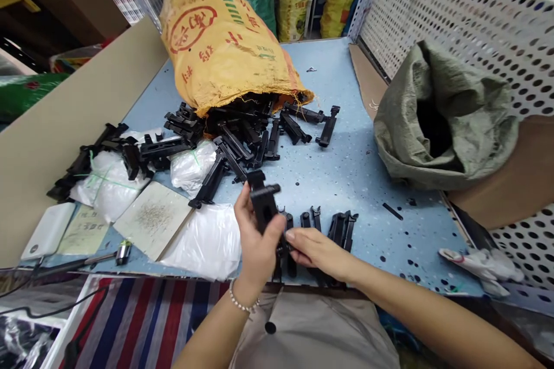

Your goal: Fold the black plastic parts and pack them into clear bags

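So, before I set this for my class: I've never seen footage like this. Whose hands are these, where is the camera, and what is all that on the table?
There is no machine here. The one picture comes from a camera worn on a person's head, looking forward and down, so the two bare hands are that person's own. The left hand holds a black plastic clip upright; the right hand touches its lower end. Just beyond the hands a short row of clips lies on the blue table. Further back, a yellow sack on its side spills a pile of clips. To the right sits an open grey-green sack; to the left lie white plastic bags and more black parts.
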`<state>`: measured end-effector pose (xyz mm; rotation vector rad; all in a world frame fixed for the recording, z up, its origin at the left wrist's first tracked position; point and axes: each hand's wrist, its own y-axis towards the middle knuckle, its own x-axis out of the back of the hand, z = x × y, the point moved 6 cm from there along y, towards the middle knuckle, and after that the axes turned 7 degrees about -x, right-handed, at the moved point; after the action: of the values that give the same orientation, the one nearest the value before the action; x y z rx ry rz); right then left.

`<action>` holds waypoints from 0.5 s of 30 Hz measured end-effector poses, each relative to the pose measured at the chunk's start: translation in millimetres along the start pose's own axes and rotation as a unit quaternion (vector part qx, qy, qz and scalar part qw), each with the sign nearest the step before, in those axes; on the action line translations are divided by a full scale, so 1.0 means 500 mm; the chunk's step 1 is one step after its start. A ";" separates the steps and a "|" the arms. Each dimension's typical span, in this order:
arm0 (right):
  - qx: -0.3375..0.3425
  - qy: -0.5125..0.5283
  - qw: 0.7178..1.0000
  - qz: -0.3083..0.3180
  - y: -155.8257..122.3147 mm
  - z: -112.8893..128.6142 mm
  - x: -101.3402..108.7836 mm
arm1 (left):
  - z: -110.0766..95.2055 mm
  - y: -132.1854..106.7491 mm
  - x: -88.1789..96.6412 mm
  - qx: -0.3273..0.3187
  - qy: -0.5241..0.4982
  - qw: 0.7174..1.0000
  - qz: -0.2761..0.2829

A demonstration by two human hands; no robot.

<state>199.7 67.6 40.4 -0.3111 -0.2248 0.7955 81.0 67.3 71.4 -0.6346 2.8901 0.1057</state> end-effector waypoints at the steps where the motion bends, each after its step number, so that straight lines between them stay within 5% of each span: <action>1: 0.044 -0.066 0.997 -0.008 -0.004 0.016 0.007 | 0.009 0.004 -0.003 0.040 -0.035 0.998 0.013; 3: 0.176 -0.248 0.950 -0.067 -0.016 0.053 0.021 | 0.034 0.009 -0.010 0.137 -0.102 0.985 0.028; 5: 0.293 -0.408 0.858 -0.108 -0.032 0.075 0.020 | 0.056 0.005 -0.018 0.212 -0.131 0.968 0.037; 7: 0.359 -0.483 0.790 -0.111 -0.044 0.078 0.010 | 0.070 -0.007 -0.025 0.253 -0.135 0.957 0.050; 8: 0.376 -0.488 0.780 -0.105 -0.049 0.076 0.005 | 0.075 -0.016 -0.027 0.263 -0.134 0.954 0.057; 9: 0.381 -0.475 0.787 -0.099 -0.053 0.073 -0.001 | 0.078 -0.025 -0.028 0.265 -0.131 0.953 0.064; 11: 0.326 -0.391 0.856 -0.089 -0.051 0.059 -0.008 | 0.078 -0.042 -0.021 0.231 -0.104 0.965 0.065; 13: 0.173 -0.228 0.955 -0.078 -0.039 0.020 -0.013 | 0.063 -0.053 0.001 0.124 -0.031 0.991 0.041; 15: -0.009 -0.048 0.998 -0.036 -0.034 -0.033 -0.031 | 0.035 -0.063 0.020 -0.020 0.061 0.998 0.027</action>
<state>205.8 41.9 29.7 -0.2811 -0.3317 0.7373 87.8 36.6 51.4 -0.5901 3.0305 0.1369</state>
